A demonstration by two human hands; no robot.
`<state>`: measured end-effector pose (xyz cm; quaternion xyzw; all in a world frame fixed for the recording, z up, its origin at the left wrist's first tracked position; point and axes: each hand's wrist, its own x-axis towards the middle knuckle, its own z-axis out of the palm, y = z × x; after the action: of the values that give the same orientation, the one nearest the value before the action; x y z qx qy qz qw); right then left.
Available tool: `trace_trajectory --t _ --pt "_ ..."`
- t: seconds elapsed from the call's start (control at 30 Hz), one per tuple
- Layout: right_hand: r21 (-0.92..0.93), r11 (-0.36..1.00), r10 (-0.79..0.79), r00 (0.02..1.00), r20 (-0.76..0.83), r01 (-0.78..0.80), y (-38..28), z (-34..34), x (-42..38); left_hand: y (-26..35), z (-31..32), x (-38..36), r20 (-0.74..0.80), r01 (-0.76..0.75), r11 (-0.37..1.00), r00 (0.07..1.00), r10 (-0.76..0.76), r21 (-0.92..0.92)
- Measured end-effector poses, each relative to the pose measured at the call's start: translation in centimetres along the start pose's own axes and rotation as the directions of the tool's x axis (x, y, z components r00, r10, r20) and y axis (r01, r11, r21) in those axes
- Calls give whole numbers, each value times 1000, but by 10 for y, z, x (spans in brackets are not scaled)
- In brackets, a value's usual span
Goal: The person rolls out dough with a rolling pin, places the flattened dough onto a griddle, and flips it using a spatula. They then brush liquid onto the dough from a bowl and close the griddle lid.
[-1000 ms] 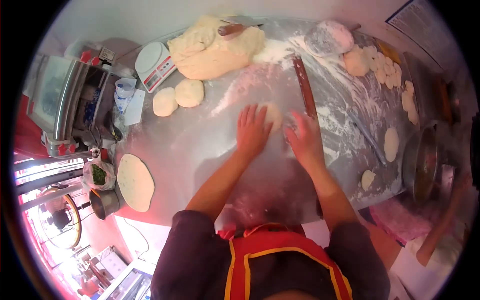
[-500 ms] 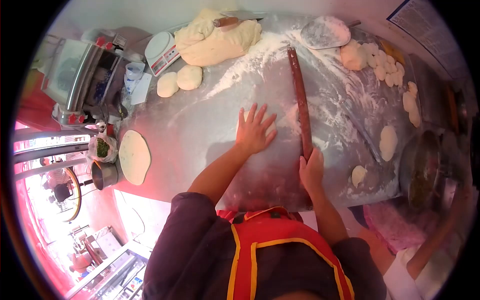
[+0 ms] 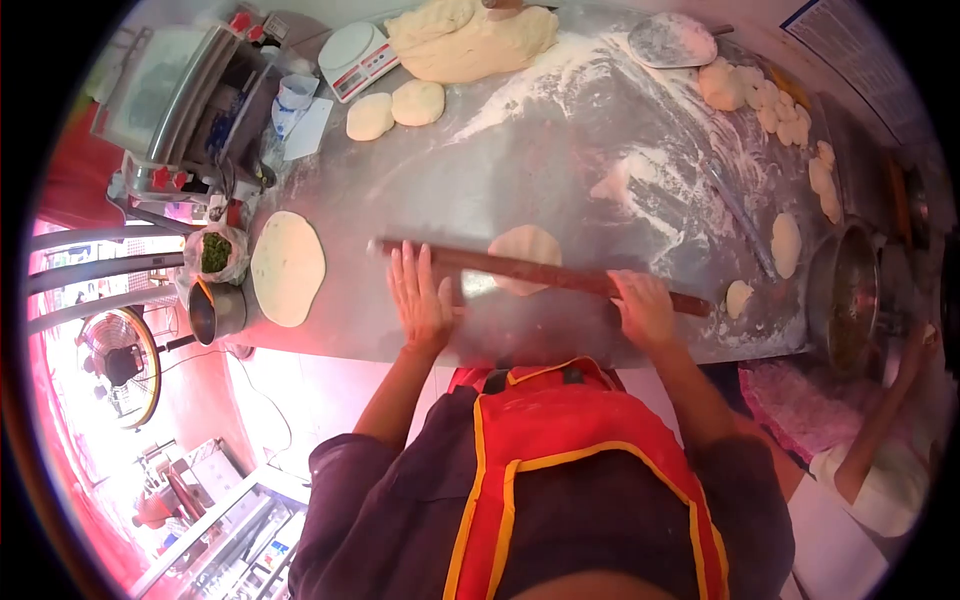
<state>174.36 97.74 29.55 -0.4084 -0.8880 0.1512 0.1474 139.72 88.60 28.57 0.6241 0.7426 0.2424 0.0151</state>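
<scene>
A long brown rolling pin point(image 3: 475, 262) lies slanted across a flattened round of dough point(image 3: 527, 245) in the middle of the metal table. Near the pin's left end, my left hand point(image 3: 422, 305) rests with its fingers stretched out over the wood. My right hand point(image 3: 645, 308) has its fingers around the pin toward the other end. A larger flat sheet of dough point(image 3: 288, 268) lies to the left. Beyond my hands sit two dough balls, a left one point(image 3: 370, 117) and a right one point(image 3: 418, 102).
A big dough mass point(image 3: 470, 45) and a white scale point(image 3: 357, 60) stand at the back. Flour, a scoop point(image 3: 672, 40), small dough pieces point(image 3: 780, 112) and a thin rod point(image 3: 742, 225) are on the right. A metal pot point(image 3: 845, 300) borders the table; a co-worker's arm point(image 3: 885, 415) shows beyond.
The rolling pin has swung from pointing away from me to lying crosswise over the dough. My left hand has moved off the dough onto the pin's left end. The view has shifted.
</scene>
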Motion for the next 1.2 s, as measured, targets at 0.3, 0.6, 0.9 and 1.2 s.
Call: trace_trajectory --t 0.3,0.6,0.9,1.2 --pt "-295 912 234 951 -200 -286 23 54 86 -54 44 54 146 54 956 984 -99 288" --pt "-443 863 57 919 -391 -242 90 52 243 -79 94 242 -97 -22 930 993 62 367" --pt "-54 998 42 998 39 -40 -24 36 27 -55 4 7 123 -161 982 981 149 101" --pt "408 899 -351 817 457 158 -71 140 240 -38 -37 -24 251 -87 996 964 86 -8"
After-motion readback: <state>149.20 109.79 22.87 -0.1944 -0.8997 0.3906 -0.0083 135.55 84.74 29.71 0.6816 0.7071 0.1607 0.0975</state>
